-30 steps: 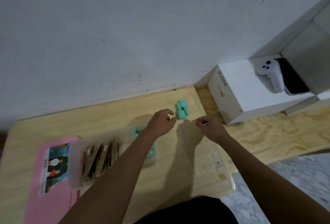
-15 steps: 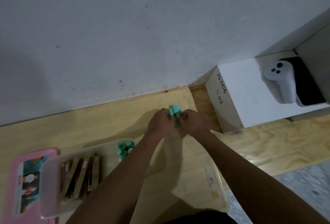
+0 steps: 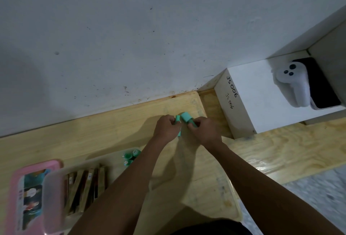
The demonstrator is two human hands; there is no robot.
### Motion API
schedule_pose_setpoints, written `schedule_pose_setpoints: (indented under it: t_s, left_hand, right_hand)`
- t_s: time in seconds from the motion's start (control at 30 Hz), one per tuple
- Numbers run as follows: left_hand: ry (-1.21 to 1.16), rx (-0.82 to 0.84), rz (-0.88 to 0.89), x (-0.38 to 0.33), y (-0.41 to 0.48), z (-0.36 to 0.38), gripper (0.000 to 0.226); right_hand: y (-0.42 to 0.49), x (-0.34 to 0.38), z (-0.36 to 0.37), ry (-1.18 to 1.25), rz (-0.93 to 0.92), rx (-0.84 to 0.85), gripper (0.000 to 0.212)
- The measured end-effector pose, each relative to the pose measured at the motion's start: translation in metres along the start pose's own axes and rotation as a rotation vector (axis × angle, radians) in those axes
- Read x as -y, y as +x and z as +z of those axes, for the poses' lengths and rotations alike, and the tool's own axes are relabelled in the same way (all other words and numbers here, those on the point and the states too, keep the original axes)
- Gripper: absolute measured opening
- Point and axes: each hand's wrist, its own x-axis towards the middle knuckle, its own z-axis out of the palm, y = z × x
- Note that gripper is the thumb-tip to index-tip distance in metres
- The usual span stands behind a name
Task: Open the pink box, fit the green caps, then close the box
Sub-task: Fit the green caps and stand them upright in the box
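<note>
Mint-green caps (image 3: 186, 117) were seen at centre frame. At lower left, a pink lid (image 3: 16, 193) bore a multicoloured printed picture, beside a translucent whitish tray (image 3: 54, 195) of brown sticks (image 3: 84, 188). The tabletop (image 3: 116, 126) was pale yellow wood grain. At right, a white box (image 3: 250, 92) carried black handwriting.

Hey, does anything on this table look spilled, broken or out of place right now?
Nothing spilled or broken shows. The pink lid lies off beside the open box, as the job requires. Both hands, left and right, hold green caps at the far edge.
</note>
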Motion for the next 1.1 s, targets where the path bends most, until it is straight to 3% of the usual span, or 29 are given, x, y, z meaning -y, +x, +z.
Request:
schedule_pose_setpoints:
  t_s: [0.2, 0.37, 0.57, 0.67, 0.93, 1.1]
  left_hand:
    - [-0.087, 0.028, 0.063, 0.006, -0.017, -0.02, 0.028]
    - [-0.286, 0.039, 0.055, 0.015, -0.039, -0.046, 0.019]
    - [-0.88, 0.115, -0.139, 0.028, -0.076, -0.074, 0.024]
    - [-1.058, 0.17, -0.144, 0.038, -0.1, -0.085, 0.025]
    - [-1.019, 0.12, -0.009, 0.081, -0.154, -0.109, 0.02]
    - [-0.866, -0.011, 0.037, 0.107, -0.179, -0.122, 0.023]
  right_hand:
    - [-0.013, 0.0, -0.015, 0.157, -0.012, -0.006, 0.026]
    - [-0.042, 0.012, -0.038, 0.252, -0.07, -0.034, 0.026]
    - [-0.084, 0.033, -0.05, 0.316, -0.157, -0.042, 0.03]
    - [-0.107, 0.044, -0.05, 0.331, -0.209, -0.013, 0.029]
    - [-0.157, 0.07, -0.042, 0.257, -0.307, 0.05, 0.027]
    - [-0.173, 0.081, -0.024, 0.168, -0.338, 0.076, 0.04]
